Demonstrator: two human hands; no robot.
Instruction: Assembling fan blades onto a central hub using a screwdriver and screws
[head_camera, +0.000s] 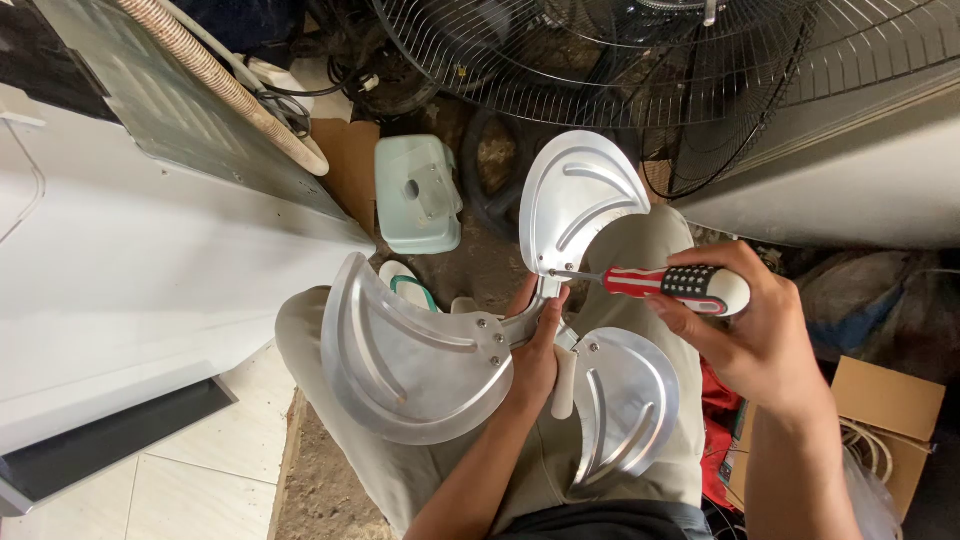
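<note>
- The person is sitting with a three-blade metal fan blade (440, 360) resting across their lap, over the knees, not on any bench.
- Left hand (538, 350) is gripping the hub in the middle of the blade, fingers (552, 308) curled shut around it, thumb pointing up toward the top blade.
- Right hand (760, 335) is wrapped tight around a screwdriver (680, 284) with a red, white and black handle, holding it roughly level.
- The screwdriver tip is sitting on a screw at the base of the top blade, right above the left thumb.
- Down on the floor past the knees there's a pale green plastic stool (420, 195) and a green-strapped sandal (405, 285).
- A big wire fan guard (600, 70) is leaning along the top, and a cardboard box (890, 410) is lying near the right elbow.
</note>
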